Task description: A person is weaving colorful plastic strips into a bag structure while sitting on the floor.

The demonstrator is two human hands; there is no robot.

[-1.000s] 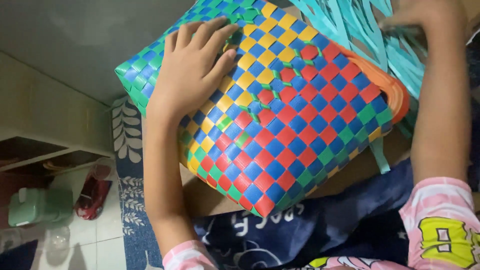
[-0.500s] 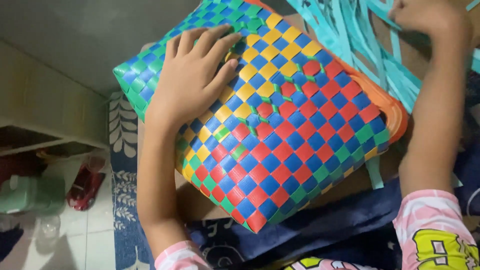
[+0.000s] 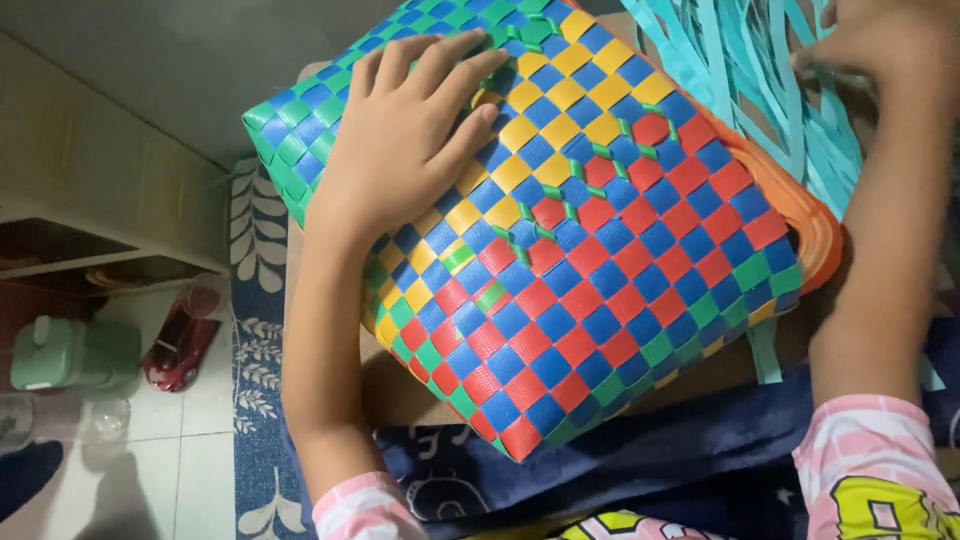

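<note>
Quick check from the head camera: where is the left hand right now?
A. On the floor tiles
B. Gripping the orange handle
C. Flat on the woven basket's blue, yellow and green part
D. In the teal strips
C: the left hand lies open, palm down, on the woven basket, fingers spread over blue, yellow and green squares.

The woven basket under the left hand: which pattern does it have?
A checkerboard weave of blue, red, yellow and green squares on the woven plastic basket, seen in the head view.

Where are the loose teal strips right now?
The teal strips fan out at the head view's top right, beside the woven basket, under the right hand.
</note>
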